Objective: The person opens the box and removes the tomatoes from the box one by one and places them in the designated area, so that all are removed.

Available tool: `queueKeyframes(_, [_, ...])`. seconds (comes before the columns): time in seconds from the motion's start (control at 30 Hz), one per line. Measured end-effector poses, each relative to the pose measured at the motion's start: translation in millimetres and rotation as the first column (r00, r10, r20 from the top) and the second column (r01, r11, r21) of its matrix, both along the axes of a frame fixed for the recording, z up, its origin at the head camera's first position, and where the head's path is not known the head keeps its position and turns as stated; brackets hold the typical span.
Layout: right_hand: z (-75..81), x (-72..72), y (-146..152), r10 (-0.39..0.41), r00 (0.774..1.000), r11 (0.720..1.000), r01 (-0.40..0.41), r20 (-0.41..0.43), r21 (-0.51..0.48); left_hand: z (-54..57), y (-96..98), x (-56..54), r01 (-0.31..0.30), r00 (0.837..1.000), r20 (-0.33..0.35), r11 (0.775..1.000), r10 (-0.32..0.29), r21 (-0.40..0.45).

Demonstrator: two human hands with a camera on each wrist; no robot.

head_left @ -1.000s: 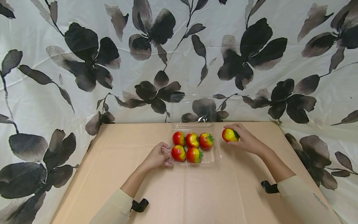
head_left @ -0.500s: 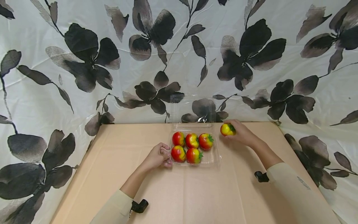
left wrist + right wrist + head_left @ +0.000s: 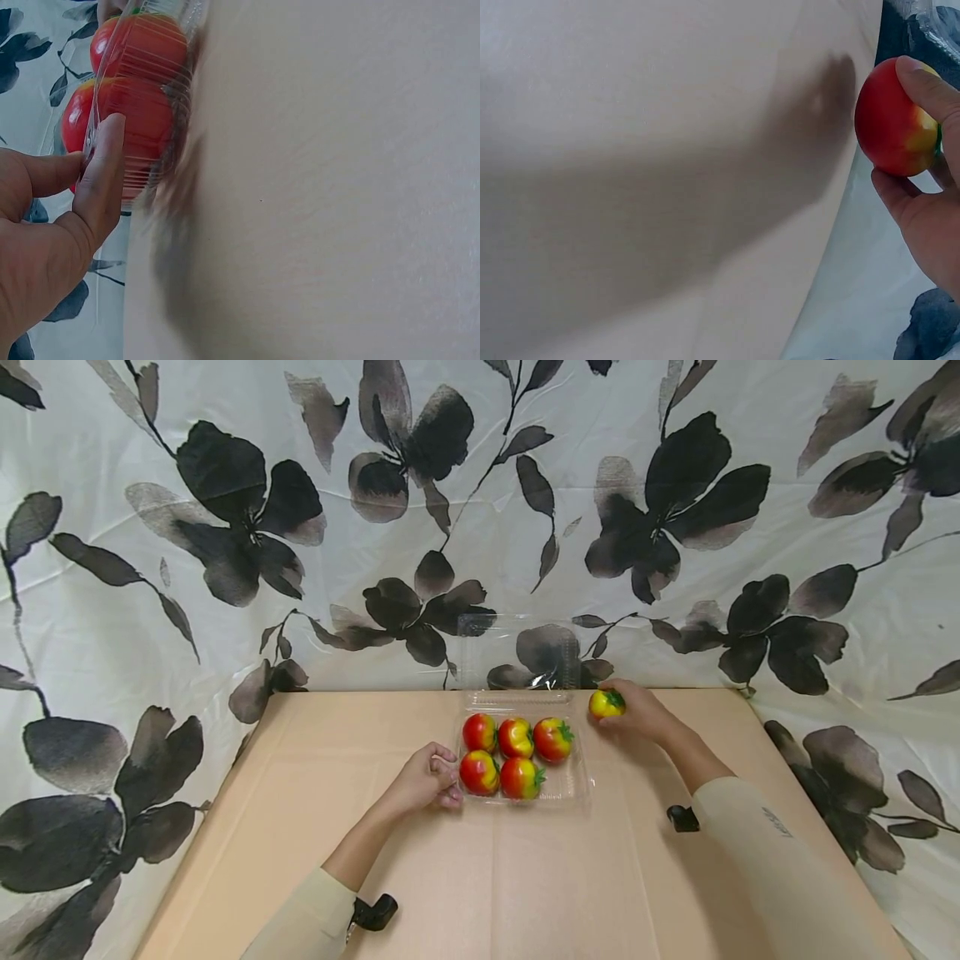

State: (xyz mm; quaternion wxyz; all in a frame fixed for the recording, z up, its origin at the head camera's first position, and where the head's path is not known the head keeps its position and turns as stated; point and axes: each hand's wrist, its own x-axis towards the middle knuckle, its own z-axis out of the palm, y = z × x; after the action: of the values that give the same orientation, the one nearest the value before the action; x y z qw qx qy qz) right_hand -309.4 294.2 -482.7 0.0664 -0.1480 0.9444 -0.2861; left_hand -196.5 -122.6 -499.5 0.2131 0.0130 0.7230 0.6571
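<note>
Hands (image 3: 422, 778) (image 3: 642, 713) grip red-yellow fruit (image 3: 891, 120) and clear box (image 3: 560, 785).

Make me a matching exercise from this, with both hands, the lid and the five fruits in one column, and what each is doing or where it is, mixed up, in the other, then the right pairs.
Column one:
1. Left hand
2. Right hand
3. Clear lid
4. Five fruits

Column two:
A. Open at the far side of the clear container
B. Holding a single fruit
C. Inside the container, in two rows
D. Pinching the container's left edge

Right pairs: 1-D, 2-B, 3-A, 4-C.
</note>
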Motion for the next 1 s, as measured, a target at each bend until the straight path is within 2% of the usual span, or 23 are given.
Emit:
queueKeyframes(0.47, [-6.4,-13.3,-1,-0.107,0.994,0.993,0.106,0.022,0.051,0.6,0.3,-0.4,0.002,1.000,-0.001,1.000,-0.002,0.005])
queueKeyframes(0.83, [-10.6,-21.1,-4,-0.166,0.984,0.986,0.164,0.072,0.034,0.0,-1.0,-0.2,0.020,1.000,-0.012,1.000,-0.020,-0.003])
queueKeyframes(1.0, [-13.0,-24.1,-8,-0.168,0.984,0.986,0.168,0.051,0.009,1.4,-0.1,0.0,0.004,1.000,0.001,1.000,-0.004,-0.005])
